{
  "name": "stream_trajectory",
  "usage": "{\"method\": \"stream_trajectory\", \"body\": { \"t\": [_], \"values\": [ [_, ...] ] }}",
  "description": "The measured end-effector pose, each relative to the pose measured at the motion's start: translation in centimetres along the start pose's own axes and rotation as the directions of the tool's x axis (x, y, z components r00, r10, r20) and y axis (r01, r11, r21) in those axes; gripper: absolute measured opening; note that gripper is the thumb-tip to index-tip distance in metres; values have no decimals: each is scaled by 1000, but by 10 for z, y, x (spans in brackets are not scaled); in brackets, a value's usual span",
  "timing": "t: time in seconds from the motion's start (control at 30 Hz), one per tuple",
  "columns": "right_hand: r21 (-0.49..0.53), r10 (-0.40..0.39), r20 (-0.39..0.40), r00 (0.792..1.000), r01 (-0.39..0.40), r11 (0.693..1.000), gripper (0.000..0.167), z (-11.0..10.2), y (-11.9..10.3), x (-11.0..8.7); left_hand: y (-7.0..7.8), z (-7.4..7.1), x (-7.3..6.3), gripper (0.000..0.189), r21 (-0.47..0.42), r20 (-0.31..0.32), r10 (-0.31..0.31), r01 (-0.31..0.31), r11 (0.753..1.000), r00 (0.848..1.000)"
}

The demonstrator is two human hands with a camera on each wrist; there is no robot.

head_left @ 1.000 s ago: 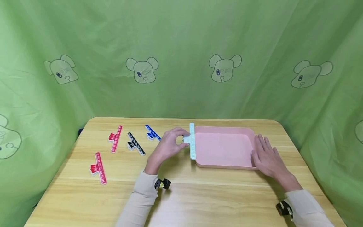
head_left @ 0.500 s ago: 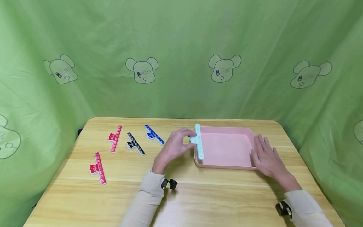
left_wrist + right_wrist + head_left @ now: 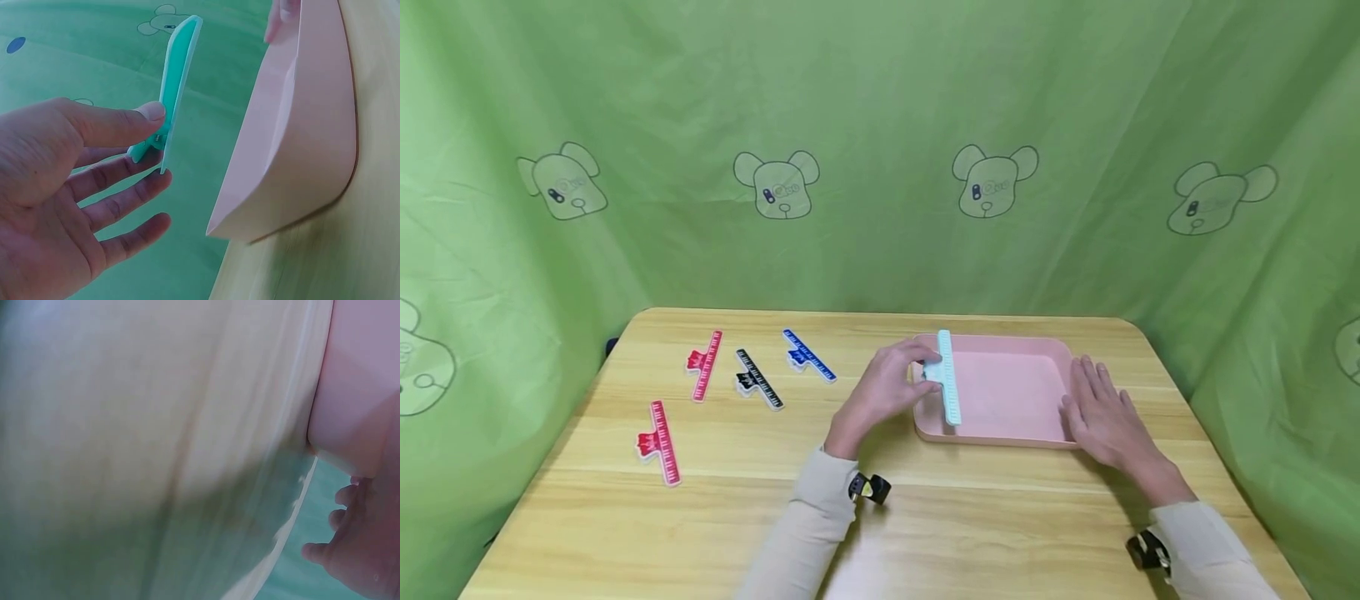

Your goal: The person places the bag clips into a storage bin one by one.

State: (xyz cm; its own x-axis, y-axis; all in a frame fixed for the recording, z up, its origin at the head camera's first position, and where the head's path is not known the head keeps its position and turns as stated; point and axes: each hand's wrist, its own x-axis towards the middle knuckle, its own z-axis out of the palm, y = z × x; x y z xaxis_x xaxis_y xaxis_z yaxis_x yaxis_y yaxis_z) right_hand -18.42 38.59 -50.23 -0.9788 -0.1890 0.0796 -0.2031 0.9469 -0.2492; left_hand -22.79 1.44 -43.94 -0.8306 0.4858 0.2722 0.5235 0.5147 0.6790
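In the head view my left hand (image 3: 889,382) pinches a light turquoise clip (image 3: 949,379) with a long piano-key bar over the left part of a pink tray (image 3: 1000,433). Seen from the left wrist, the thumb and forefinger grip the clip (image 3: 178,69) by its handle, and the other fingers spread loosely below. The clip hangs above the tray's rim, apart from it. My right hand (image 3: 1108,412) lies against the tray's right end with its fingers straight. From the right wrist, several fingertips (image 3: 337,519) show beside the tray wall (image 3: 356,394).
On the left half of the wooden table (image 3: 700,533) lie two red clips (image 3: 707,367), the nearer one (image 3: 664,443) closer to the front. A black clip (image 3: 760,380) and a blue clip (image 3: 809,356) lie between them and my left hand. A green curtain (image 3: 880,267) hangs behind.
My left hand has carried the turquoise clip rightward, from the tray's left edge to over its inside. The blue clip is now fully uncovered. My right hand has stayed at the tray's right end.
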Motion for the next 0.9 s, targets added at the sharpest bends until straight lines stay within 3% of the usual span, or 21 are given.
{"method": "stream_trajectory", "body": {
  "t": [0.2, 0.77, 0.9],
  "values": [
    [-3, -9, -16, 1000, 9, 1000, 66, 0, -1, 0, 6, 6, 3, 38, -15, -10, 34, -34, 999, 999],
    [5, -11, -19, 1000, 11, 1000, 66, 0, -1, 0, 19, 27, 19, 38, 35, -23, 27, -26, 999, 999],
    [10, -8, -12, 1000, 8, 1000, 66, 1, -1, 0, 24, 32, 23, 38, 11, -9, 23, -23, 1000, 1000]
  ]
}}
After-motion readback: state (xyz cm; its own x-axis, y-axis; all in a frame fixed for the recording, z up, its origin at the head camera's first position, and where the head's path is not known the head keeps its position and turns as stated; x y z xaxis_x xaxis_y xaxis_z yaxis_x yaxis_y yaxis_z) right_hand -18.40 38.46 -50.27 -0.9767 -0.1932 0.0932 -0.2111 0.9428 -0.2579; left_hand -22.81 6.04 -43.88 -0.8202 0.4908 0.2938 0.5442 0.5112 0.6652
